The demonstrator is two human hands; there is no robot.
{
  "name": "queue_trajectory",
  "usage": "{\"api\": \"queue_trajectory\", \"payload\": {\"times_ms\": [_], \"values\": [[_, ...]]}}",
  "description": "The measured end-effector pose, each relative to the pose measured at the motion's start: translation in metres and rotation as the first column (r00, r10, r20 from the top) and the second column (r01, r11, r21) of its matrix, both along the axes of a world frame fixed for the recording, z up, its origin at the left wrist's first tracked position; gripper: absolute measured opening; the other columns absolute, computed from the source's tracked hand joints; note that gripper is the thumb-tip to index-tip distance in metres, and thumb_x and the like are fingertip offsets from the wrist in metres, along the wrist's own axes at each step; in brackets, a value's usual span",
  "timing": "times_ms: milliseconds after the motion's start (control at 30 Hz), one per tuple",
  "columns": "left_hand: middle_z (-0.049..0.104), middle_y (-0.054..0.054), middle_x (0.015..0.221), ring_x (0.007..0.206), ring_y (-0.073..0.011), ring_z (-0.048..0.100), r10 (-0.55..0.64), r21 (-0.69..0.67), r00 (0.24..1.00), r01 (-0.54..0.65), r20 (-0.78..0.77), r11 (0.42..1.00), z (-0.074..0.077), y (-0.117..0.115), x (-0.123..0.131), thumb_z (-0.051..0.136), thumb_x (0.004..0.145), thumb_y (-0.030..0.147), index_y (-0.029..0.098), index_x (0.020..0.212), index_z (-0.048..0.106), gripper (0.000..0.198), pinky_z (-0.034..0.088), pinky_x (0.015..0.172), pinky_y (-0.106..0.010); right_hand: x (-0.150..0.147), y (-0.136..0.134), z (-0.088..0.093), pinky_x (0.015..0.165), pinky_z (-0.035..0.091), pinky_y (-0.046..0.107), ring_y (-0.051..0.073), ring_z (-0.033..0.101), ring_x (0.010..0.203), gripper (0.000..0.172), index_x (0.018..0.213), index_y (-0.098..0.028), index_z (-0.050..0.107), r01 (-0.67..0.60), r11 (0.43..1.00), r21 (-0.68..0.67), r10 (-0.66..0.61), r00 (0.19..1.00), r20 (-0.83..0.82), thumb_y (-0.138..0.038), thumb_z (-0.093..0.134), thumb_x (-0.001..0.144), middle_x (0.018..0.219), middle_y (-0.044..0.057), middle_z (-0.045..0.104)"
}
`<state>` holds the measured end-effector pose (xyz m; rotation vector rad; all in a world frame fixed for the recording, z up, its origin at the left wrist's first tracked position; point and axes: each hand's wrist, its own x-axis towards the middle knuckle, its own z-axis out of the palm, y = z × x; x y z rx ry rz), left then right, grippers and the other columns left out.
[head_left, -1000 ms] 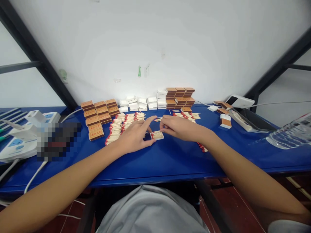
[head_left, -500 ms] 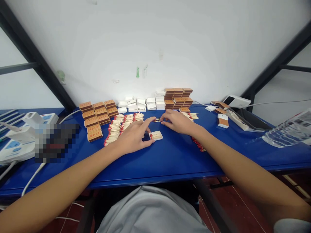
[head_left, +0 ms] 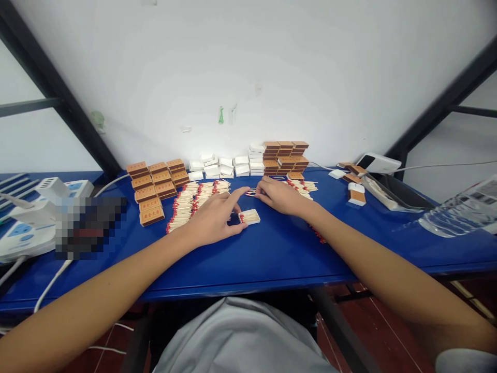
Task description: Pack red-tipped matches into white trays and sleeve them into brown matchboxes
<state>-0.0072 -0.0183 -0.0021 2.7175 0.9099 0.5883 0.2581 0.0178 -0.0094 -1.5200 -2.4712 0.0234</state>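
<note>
A white matchbox tray (head_left: 251, 216) with some red-tipped matches in it lies on the blue table. My left hand (head_left: 213, 216) steadies its left end between the thumb and the curled fingers, while the index finger reaches out toward a few loose matches (head_left: 251, 191). At the right end of those matches, the fingertips of my right hand (head_left: 280, 196) are pinched together on them, low over the table. Rows of matches (head_left: 182, 207) are laid out beside my left hand, partly covered by it. More matches (head_left: 309, 185) lie behind and under my right wrist.
Brown matchboxes (head_left: 150, 215) are stacked at left, with more matchboxes (head_left: 285, 150) against the wall. White trays (head_left: 225, 167) are piled between them. A power strip (head_left: 23, 233) sits far left. Loose boxes (head_left: 356, 197), a phone-like dark object (head_left: 404, 190) and a plastic bottle (head_left: 454, 215) lie right.
My right hand has shifted slightly left and down over the loose matches. My left hand and the tray have stayed in place.
</note>
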Motion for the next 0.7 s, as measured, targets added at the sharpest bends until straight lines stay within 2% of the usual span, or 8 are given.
{"api": "queue_trajectory", "payload": {"times_ms": [233,467,700], "values": [[0.077,-0.002,0.11,0.115,-0.0291,0.066,-0.005,0.01,1.0,0.005,0.006,1.0,0.0003,-0.001,0.0003,0.076,0.092,0.031,0.027,0.162,0.03,0.083,0.049,0.102,-0.044,-0.0043,-0.0033,0.0008,0.076,0.042,0.032,0.022,0.061,0.089,0.014,0.101,-0.019,0.065,-0.038,0.999,0.01,0.039,0.995,-0.091,-0.029,0.056,0.104,0.105,0.009,0.064],[0.077,-0.003,0.109,0.113,-0.0291,0.066,-0.017,0.019,1.0,0.017,0.0,1.0,0.0003,-0.0004,0.0004,0.075,0.093,0.032,0.026,0.161,0.03,0.082,0.05,0.1,-0.044,-0.0056,0.0008,-0.0053,0.078,0.042,0.033,0.023,0.061,0.089,0.017,0.103,-0.019,0.065,-0.017,1.0,0.021,0.019,0.995,-0.102,-0.034,0.058,0.104,0.106,0.009,0.065],[0.077,-0.003,0.112,0.116,-0.0295,0.066,-0.01,0.003,1.0,0.01,0.001,1.0,0.0011,-0.0008,-0.0001,0.074,0.093,0.032,0.027,0.161,0.029,0.081,0.049,0.103,-0.045,-0.0034,-0.0019,0.0019,0.077,0.042,0.033,0.024,0.061,0.089,0.017,0.101,-0.018,0.064,-0.021,0.999,-0.042,0.018,0.998,-0.061,-0.029,0.052,0.106,0.106,0.011,0.066]]}}
